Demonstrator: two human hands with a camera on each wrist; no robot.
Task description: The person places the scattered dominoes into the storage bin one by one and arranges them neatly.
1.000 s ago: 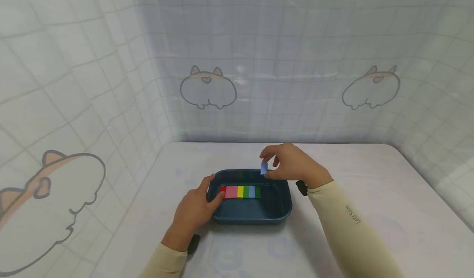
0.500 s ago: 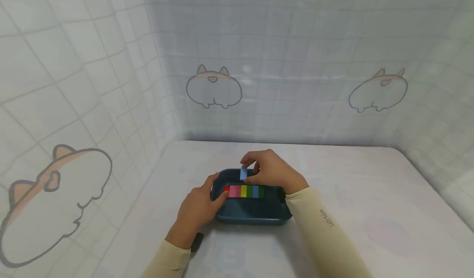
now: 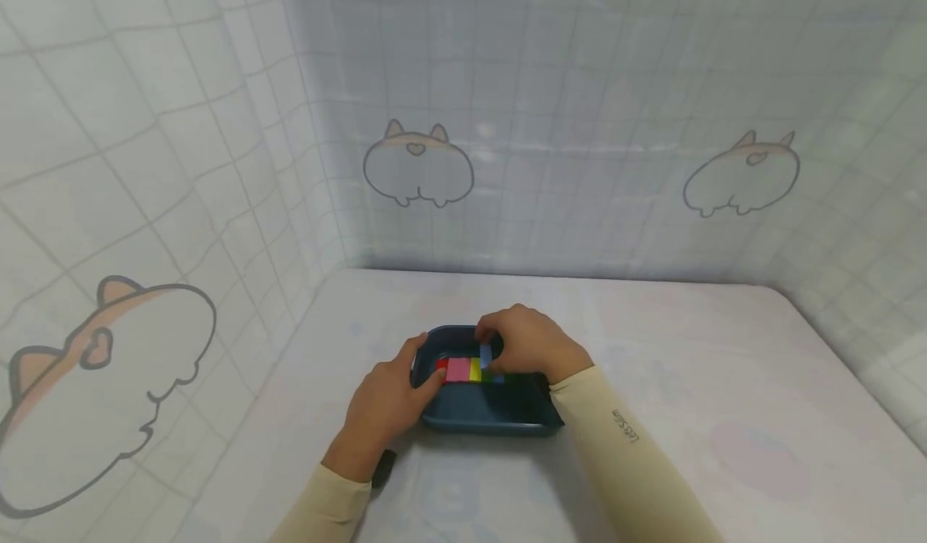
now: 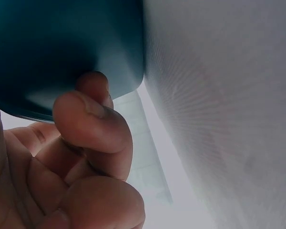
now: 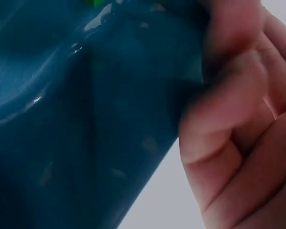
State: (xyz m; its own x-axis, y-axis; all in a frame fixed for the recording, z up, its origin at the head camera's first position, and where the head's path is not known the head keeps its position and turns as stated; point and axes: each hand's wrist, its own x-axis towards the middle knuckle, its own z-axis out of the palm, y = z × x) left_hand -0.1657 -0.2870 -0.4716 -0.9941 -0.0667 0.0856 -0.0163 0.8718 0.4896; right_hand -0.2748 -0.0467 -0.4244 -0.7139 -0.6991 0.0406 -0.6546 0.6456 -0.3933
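In the head view a dark teal tray [image 3: 485, 428] holds a row of coloured blocks: a red block [image 3: 441, 364] at the left end, a pink block [image 3: 459, 370], a yellow block [image 3: 475, 370], then green and blue ones partly under my right hand. My left hand [image 3: 387, 398] grips the tray's left side, thumb over the rim by the red block. Its curled fingers [image 4: 93, 124] lie against the outer wall in the left wrist view. My right hand [image 3: 529, 340] pinches a light blue block [image 3: 486, 355] upright, close over the row just right of the yellow block.
The tray stands on a white cloth-covered table [image 3: 688, 350]. Pale grid-patterned curtains [image 3: 565, 165] enclose the back and sides. In the right wrist view, the tray wall [image 5: 109, 119] and a bit of a green block [image 5: 96, 2] show beside the fingers.
My right hand has carried the light blue block left across the tray's far rim, then down close to the row. My left hand keeps its grip on the tray.
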